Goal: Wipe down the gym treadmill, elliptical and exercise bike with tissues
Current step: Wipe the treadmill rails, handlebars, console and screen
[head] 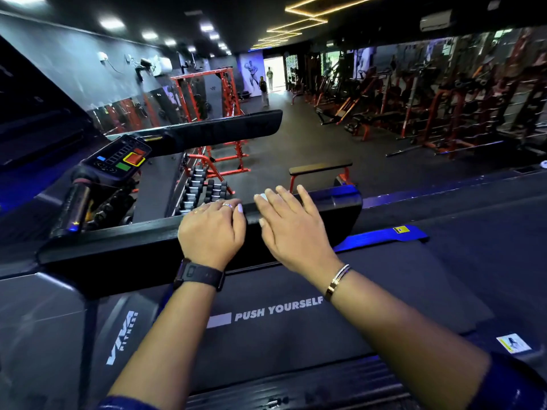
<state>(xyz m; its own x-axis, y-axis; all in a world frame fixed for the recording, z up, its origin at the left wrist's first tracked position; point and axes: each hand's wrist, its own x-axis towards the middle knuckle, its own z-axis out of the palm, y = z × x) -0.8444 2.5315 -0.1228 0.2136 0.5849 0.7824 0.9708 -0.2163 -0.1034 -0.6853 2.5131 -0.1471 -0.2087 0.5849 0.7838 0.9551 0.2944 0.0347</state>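
The left hand (211, 229) wears a silver ring (227, 205) and a thin gold ring (200, 209), and its nails (240, 208) are painted pale lilac. A black watch (199, 275) wraps the left wrist; a gold-and-silver bracelet (337, 281) circles the right. Dark blue sleeves (515, 383) end near the elbows.

White tissue (263, 197) flat on black treadmill handrail (118, 247), mostly hidden; belt (355, 276) reads PUSH YOURSELF

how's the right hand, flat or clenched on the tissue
Flat: the right hand presses the tissue onto the treadmill rail, fingers straight.
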